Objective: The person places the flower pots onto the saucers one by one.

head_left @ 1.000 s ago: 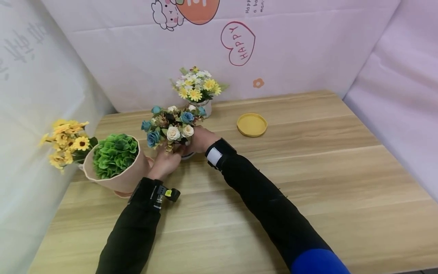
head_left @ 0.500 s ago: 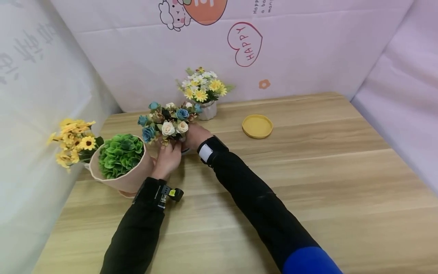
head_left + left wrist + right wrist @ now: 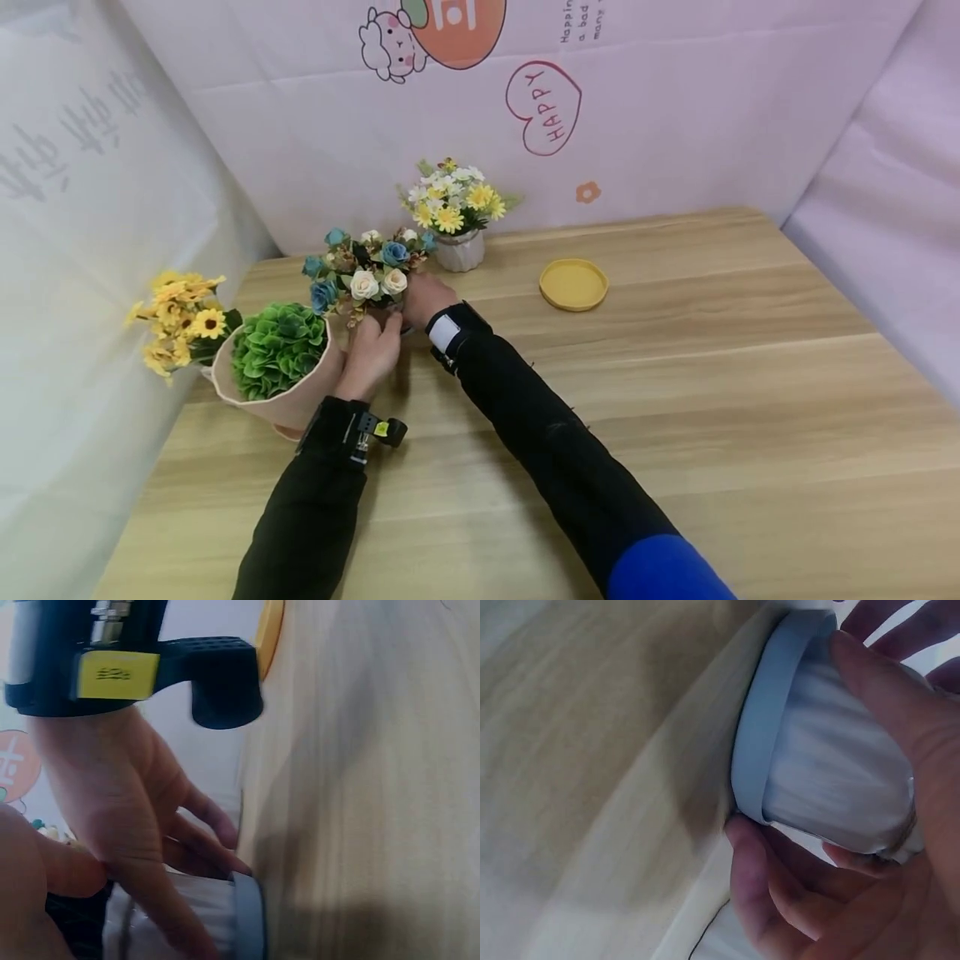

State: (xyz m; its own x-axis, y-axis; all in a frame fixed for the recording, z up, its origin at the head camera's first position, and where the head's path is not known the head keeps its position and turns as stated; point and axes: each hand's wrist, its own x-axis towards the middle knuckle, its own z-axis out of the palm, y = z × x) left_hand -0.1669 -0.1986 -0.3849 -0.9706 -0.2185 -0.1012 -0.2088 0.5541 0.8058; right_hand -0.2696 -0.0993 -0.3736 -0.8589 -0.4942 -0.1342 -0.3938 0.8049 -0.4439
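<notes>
Both hands hold a small white flowerpot (image 3: 840, 750) of blue and cream roses (image 3: 365, 284). Its light blue saucer (image 3: 761, 720) is right at the tabletop. My right hand (image 3: 429, 298) grips the pot from the right, its thumb across the near side and its fingers curled low by the saucer. My left hand (image 3: 369, 358) is at the pot's left, thumb (image 3: 71, 870) on the near upper part and fingers (image 3: 889, 626) behind. The roses' leaves overlap the pot's top in the head view. Just left stands a pink planter (image 3: 303, 400) holding a green leafy ball (image 3: 279, 350).
Behind the roses stands a white fluted pot (image 3: 459, 250) with yellow and white daisies (image 3: 450, 200). A round yellow saucer (image 3: 573, 285) lies to its right. Yellow sunflowers (image 3: 180, 321) lean at the planter's left. Printed cloth (image 3: 660, 108) hangs along the table's back.
Both hands have moved the rose pot left, closer to the pink planter. The daisy pot, partly covered before, now shows beside it. The head view has shifted slightly.
</notes>
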